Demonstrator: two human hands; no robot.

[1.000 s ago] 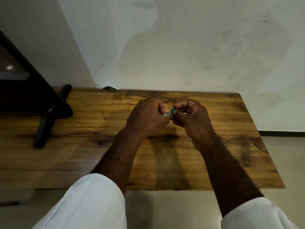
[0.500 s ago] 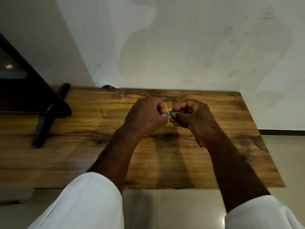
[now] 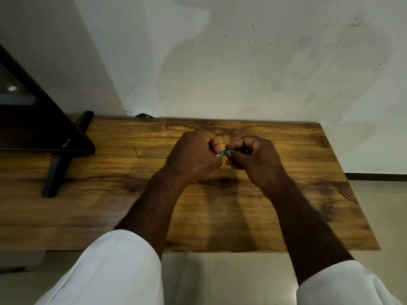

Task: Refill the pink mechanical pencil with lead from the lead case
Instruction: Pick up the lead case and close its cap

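Note:
Both hands hover close together over the middle of the wooden table [image 3: 286,216]. Between them shows a small teal-and-clear piece, apparently the lead case [image 3: 223,152]. My left hand [image 3: 193,158] is curled into a fist and grips the clear end. The fingertips of my right hand [image 3: 256,160] pinch the teal end. Most of the case is hidden inside the fingers. No pink pencil shows anywhere; I cannot tell whether a hand hides it.
A thin dark stick [image 3: 135,151] lies on the wood to the left of my hands. A black stand [image 3: 63,150] with a slanted leg occupies the table's left end. A white wall runs behind the table, and tiled floor lies at the right and front.
Both hands keep the same hold at the same spot over the table. Only the view has shifted slightly.

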